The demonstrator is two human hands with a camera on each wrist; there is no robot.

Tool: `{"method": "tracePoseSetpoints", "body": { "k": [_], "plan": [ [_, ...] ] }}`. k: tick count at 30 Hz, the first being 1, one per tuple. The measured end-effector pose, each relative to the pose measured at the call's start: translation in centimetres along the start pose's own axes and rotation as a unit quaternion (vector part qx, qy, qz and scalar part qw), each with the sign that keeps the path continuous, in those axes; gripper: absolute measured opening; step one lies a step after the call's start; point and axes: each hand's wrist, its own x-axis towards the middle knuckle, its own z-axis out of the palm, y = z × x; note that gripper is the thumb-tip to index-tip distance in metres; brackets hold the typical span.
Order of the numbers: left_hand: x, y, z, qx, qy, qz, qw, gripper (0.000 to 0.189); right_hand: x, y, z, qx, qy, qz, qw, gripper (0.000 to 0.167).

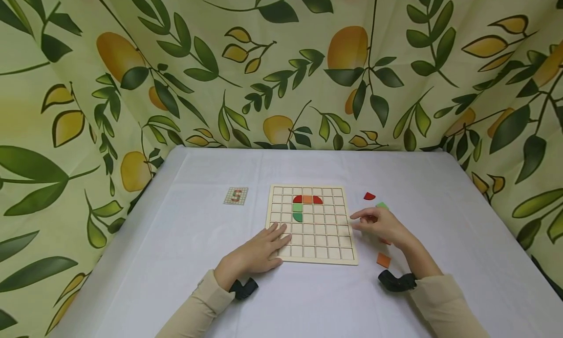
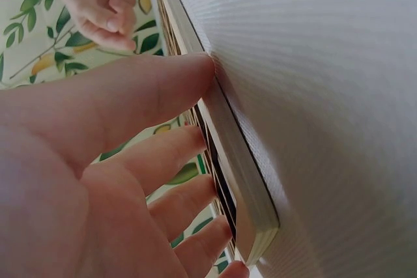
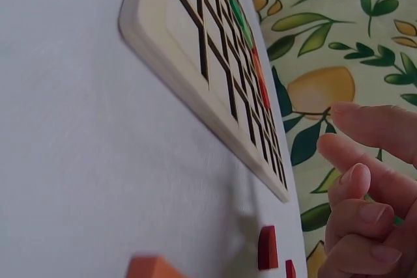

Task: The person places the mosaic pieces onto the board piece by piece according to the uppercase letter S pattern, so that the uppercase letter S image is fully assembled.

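A light wooden grid board (image 1: 316, 238) lies on the white table. Set in its upper cells are an orange square (image 1: 307, 199) between two red rounded pieces, a light green square (image 1: 297, 207) below the left one, and a dark green rounded piece (image 1: 298, 217) under that. My left hand (image 1: 259, 250) rests spread over the board's lower left edge, its thumb (image 2: 176, 83) against the board's side. Off the right edge hovers my right hand (image 1: 380, 223), index finger extended, other fingers bent, no piece visible between them; in the right wrist view the fingers (image 3: 378, 167) are beside the board.
Right of the board lie a red rounded piece (image 1: 369, 196), a green piece (image 1: 381, 205) partly behind the right hand, an orange-red piece (image 1: 385, 241) and an orange square (image 1: 383, 260). A small card (image 1: 236, 196) with a grid pattern lies left. A leaf-patterned curtain (image 1: 281, 84) surrounds the table.
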Motion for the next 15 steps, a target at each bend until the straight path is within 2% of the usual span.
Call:
{"method": "tracePoseSetpoints", "body": {
  "k": [8,15],
  "plan": [
    [0.0,0.1,0.1,0.003,-0.003,-0.007,1.0000,0.058,-1.1,0.9,-1.0,-0.017,0.015,0.031,0.9992,0.033],
    [-0.1,0.2,0.0,0.004,-0.005,-0.009,0.9999,0.058,-2.0,1.7,-1.8,-0.021,0.012,0.029,0.9993,0.034]
  ]
}}
